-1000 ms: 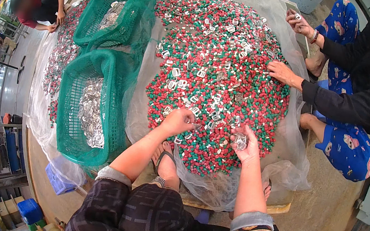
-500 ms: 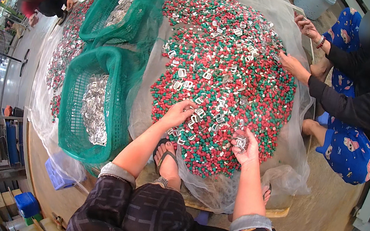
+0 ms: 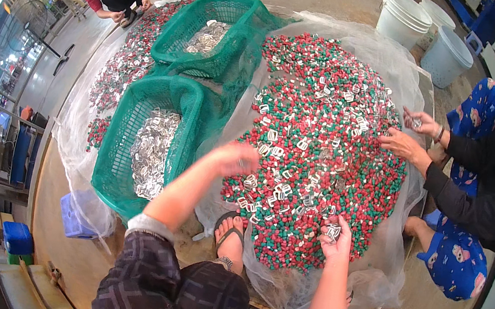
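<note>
My right hand (image 3: 336, 241) is closed around a small bunch of silver metal slide buckles (image 3: 333, 231), fingers curled up, over the near right part of a spread pile. The pile (image 3: 325, 184) is made of small red, green and white pebble-like pieces, with buckles (image 3: 281, 191) scattered through it. Smeared by motion, my left hand (image 3: 235, 159) hovers over the pile's left edge, between it and the nearer green basket (image 3: 118, 136). Whether its fingers hold anything cannot be made out. More loose buckles (image 3: 152, 154) are heaped in that basket.
Behind it stands a second green basket (image 3: 172, 39) with buckles, green netting (image 3: 230, 98) alongside. White mesh sheeting (image 3: 368, 285) lies under the pile. A co-worker's hands (image 3: 410, 146) reach in from the right. Pale buckets (image 3: 406, 19) stand at the back right; other people crouch at far left.
My left hand has lifted from the buckles on the pile and moved left toward the nearer basket. My right hand keeps its bunch of buckles. The whole view has shifted, showing more of the background.
</note>
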A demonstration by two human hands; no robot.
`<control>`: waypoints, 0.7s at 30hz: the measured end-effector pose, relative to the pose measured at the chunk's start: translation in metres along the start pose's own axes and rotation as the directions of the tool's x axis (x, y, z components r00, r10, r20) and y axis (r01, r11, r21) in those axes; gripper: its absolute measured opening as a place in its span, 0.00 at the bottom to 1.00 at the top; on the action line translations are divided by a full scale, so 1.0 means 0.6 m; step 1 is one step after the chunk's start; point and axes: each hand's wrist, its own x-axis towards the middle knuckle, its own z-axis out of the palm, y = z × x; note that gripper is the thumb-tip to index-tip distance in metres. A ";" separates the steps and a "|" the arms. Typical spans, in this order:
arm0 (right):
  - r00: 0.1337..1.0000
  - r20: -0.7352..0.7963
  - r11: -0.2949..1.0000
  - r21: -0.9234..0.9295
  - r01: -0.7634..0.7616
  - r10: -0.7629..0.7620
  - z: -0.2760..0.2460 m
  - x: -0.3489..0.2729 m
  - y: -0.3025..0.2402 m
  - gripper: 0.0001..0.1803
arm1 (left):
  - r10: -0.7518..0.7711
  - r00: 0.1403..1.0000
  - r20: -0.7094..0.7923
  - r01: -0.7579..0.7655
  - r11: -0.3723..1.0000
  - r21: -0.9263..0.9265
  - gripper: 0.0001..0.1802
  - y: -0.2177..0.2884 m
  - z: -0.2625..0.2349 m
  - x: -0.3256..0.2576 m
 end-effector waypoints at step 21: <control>0.294 0.684 -0.422 -0.673 0.607 -0.668 0.209 -0.089 0.155 0.09 | 0.120 0.972 0.200 0.076 0.648 -0.758 0.27 -0.148 0.281 -0.054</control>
